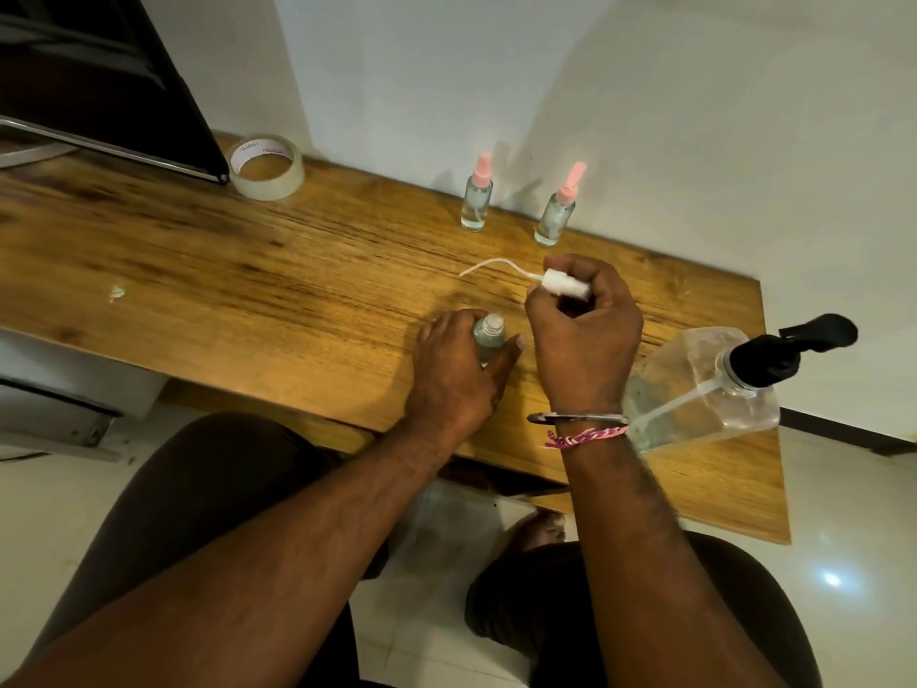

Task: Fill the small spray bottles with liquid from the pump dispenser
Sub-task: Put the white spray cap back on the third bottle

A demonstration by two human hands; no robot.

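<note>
Nearest, a clear pump dispenser (704,384) with a black pump stands at the right edge of a wooden desk (248,290). Just beyond, the left hand (459,365) grips an uncapped small bottle (489,337) standing on the desk, while the right hand (583,335) pinches a white spray cap (714,286) with its thin tube above it. Farther back, two pink-capped spray bottles (477,196) stand by the wall, a tape roll (266,166) to their left.

Your left hand (454,372) hides most of the open bottle (489,337); your right hand's fingers (570,270) cover much of the spray cap (563,284); the worktop (198,270) runs off-frame left.
</note>
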